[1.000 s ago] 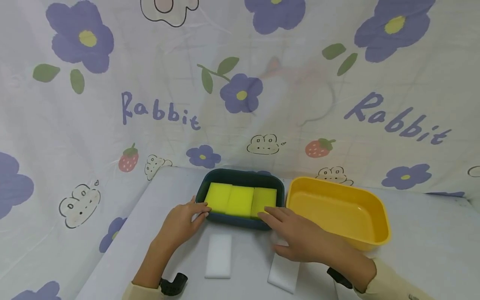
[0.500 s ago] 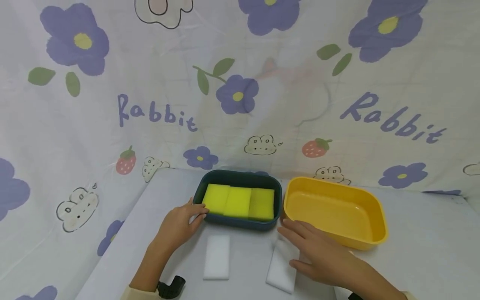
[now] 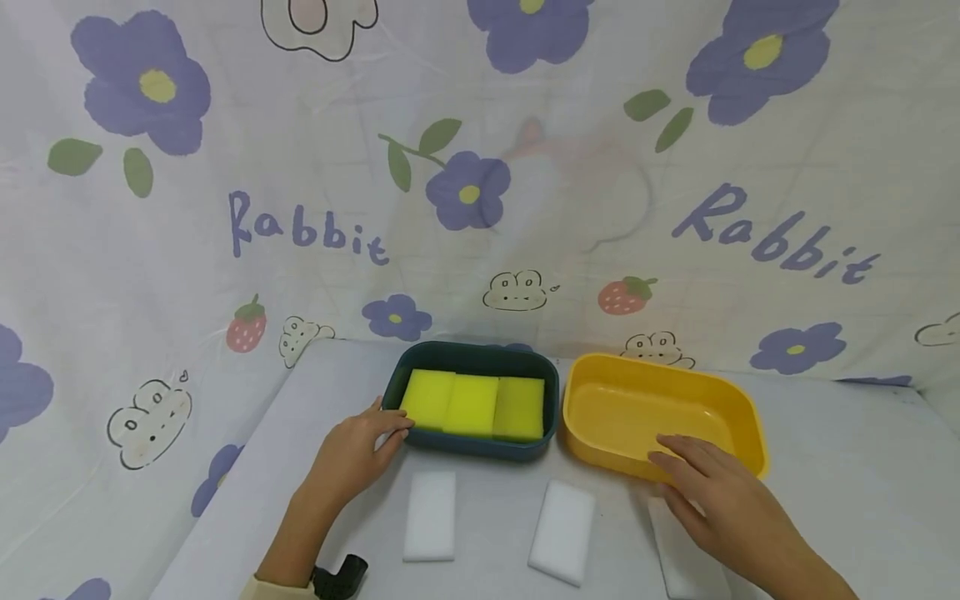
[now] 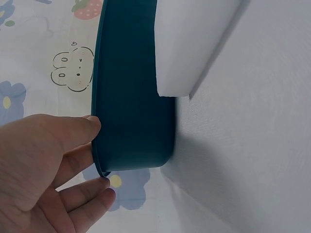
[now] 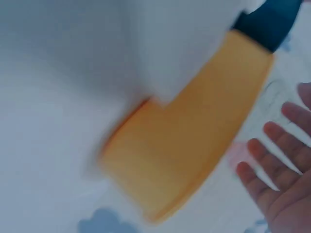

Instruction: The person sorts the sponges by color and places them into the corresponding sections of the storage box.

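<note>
A dark green plastic basin (image 3: 472, 446) stands at the back of the table, with three yellow sponges (image 3: 471, 405) in a row inside it. My left hand (image 3: 352, 454) holds this basin at its left front corner; the left wrist view shows the thumb and fingers on the rim (image 4: 97, 145). To the right is a yellow plastic basin (image 3: 600, 454) with nothing in it. My right hand (image 3: 723, 500) hovers at its front edge, fingers spread and holding nothing. In the right wrist view, the straight fingers (image 5: 272, 162) are beside the blurred yellow basin.
White foam blocks lie in front of the basins: one at the left (image 3: 430, 517), one in the middle (image 3: 562, 532), and one at the right (image 3: 686, 558), partly under my right hand. A printed cloth (image 3: 450, 250) hangs behind the table.
My right hand has moved off the sponge at the right end of the dark green basin, rightward to the yellow basin's front. My left hand stays at the dark green basin's corner.
</note>
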Available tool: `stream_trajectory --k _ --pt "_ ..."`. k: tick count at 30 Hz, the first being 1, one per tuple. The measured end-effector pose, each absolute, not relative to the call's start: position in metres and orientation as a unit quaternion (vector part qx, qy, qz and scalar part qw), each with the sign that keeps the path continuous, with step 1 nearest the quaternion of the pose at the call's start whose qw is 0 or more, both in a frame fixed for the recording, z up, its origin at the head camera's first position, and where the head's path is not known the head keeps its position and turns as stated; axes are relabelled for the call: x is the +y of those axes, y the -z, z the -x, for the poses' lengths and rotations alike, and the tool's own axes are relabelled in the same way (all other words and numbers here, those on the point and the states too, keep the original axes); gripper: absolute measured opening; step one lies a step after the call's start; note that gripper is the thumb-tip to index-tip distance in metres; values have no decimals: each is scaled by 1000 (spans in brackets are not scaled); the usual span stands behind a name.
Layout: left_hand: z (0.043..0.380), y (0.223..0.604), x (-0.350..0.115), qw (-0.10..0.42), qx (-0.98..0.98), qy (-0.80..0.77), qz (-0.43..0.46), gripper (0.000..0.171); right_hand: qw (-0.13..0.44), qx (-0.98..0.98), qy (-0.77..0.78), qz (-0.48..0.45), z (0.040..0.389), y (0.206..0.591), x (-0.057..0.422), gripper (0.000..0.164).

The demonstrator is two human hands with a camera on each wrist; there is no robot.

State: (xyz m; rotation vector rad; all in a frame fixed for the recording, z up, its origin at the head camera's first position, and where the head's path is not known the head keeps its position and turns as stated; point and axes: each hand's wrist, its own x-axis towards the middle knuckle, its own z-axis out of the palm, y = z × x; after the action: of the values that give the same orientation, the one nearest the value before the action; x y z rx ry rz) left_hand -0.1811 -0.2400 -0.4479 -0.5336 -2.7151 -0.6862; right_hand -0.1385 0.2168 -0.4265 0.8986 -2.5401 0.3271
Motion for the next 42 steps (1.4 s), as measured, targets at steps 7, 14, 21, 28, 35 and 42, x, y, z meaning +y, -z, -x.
stream_trajectory --k 7,14,21,28,35,42 --pt "181 448 -239 147 -942 236 187 20 277 -903 -106 -311 145 439 266 62" --pt "180 449 -240 145 -941 242 188 21 271 -911 -101 -294 147 450 292 25" --pt "180 451 -240 153 -940 239 191 22 322 -872 -147 -338 153 457 298 61" --pt "181 449 -240 153 -942 223 197 23 320 -887 -129 -309 153 460 301 64" --pt "177 443 -239 147 -949 202 193 28 325 -884 -132 -308 156 463 300 60" --pt "167 429 -227 186 -935 209 217 40 314 -895 -123 -292 152 463 301 59"
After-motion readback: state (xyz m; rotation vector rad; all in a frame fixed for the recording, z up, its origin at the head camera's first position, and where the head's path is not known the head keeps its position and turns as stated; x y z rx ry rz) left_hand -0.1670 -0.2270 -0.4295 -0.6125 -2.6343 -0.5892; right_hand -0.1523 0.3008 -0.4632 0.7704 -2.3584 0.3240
